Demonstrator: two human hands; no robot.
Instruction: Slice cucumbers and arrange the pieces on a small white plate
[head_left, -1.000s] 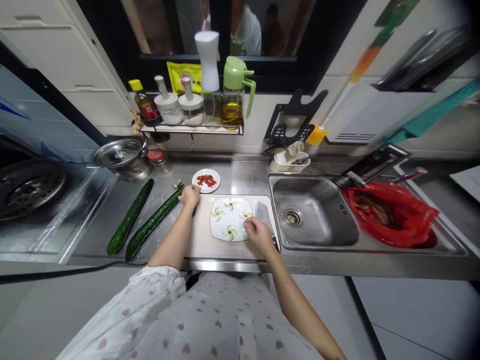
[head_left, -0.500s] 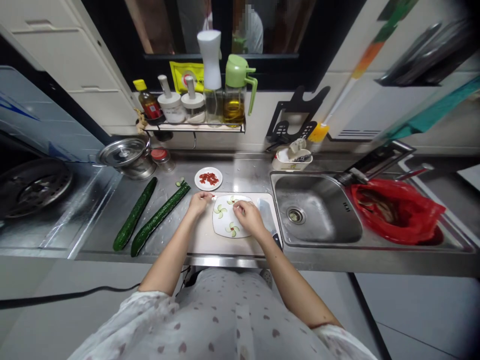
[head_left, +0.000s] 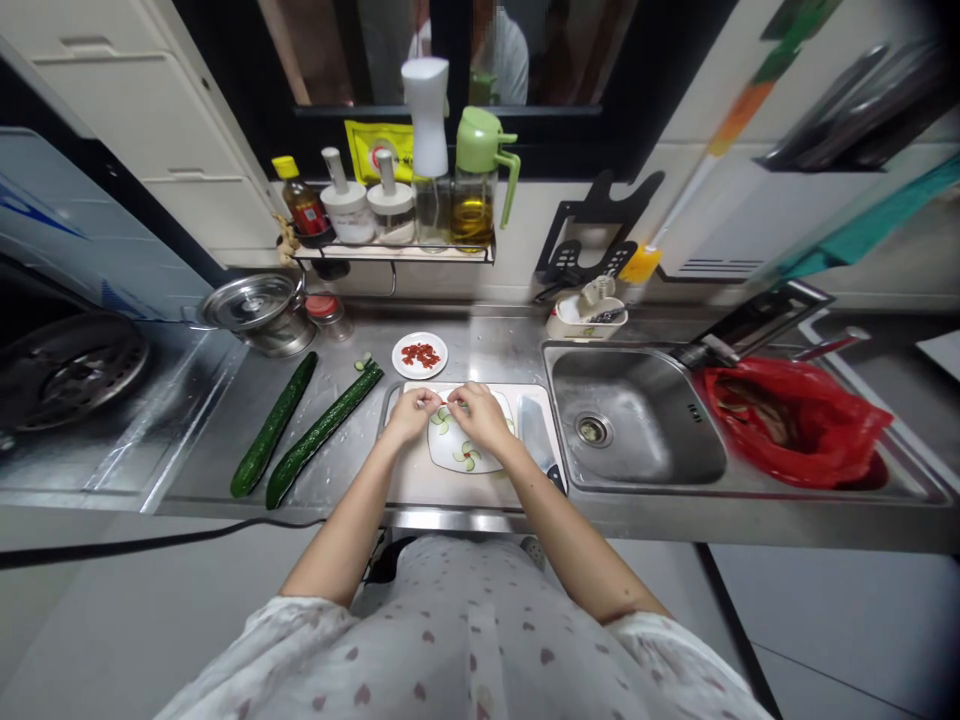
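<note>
My left hand pinches a small red piece above the upper left of a white squarish plate. Fingertips of my right hand are closed and meet the left ones at that piece; whether they grip it too is hard to see. On the plate, thin green-edged cucumber slices lie in pinwheels, the front one with red at its centre. My right hand covers part of the plate's far side. Beneath it lies a cutting board with a knife at its right. Behind stands a small round plate of red bits.
Two cucumbers lie to the left, one cut, with small end pieces beside it. A lidded steel pot and a red-capped jar stand behind. The sink and a red plastic bag are right. Bottles fill the wall rack.
My right hand has moved left and away from me across the plate. My left hand has come rightward with the red piece, and the two hands' fingertips now meet.
</note>
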